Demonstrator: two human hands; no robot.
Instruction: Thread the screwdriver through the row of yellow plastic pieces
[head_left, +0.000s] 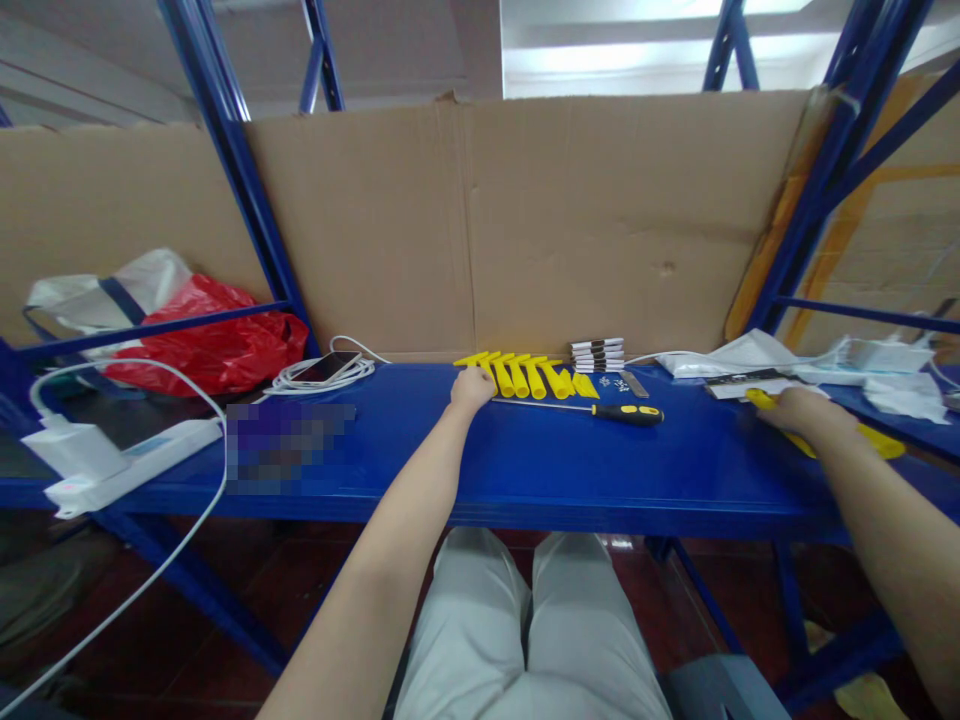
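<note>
Several yellow T-shaped plastic handles (pixel 535 380) lie side by side in a slanted row on the blue bench. My left hand (pixel 472 388) is closed at the row's left end, around the leftmost handle, whose crosspiece shows above my fingers. Far to the right, my right hand (pixel 814 415) is closed on a yellow plastic piece (pixel 761 398), slightly blurred. Another yellow piece (pixel 881 442) shows beside that hand. A screwdriver (pixel 628 413) with a black and yellow grip lies in front of the row. Small yellow parts (pixel 585 385), tiny metal pieces (pixel 605 381) and a flat metal strip (pixel 634 383) lie right of it.
Stacked small white-and-black boxes (pixel 597 355) stand against the cardboard wall (pixel 465 230). White packaging (pixel 727 355) lies at the back right. A phone (pixel 324 367) and coiled cable, a power strip (pixel 142 460) and a red bag (pixel 217 335) are left. Blue posts flank the bench.
</note>
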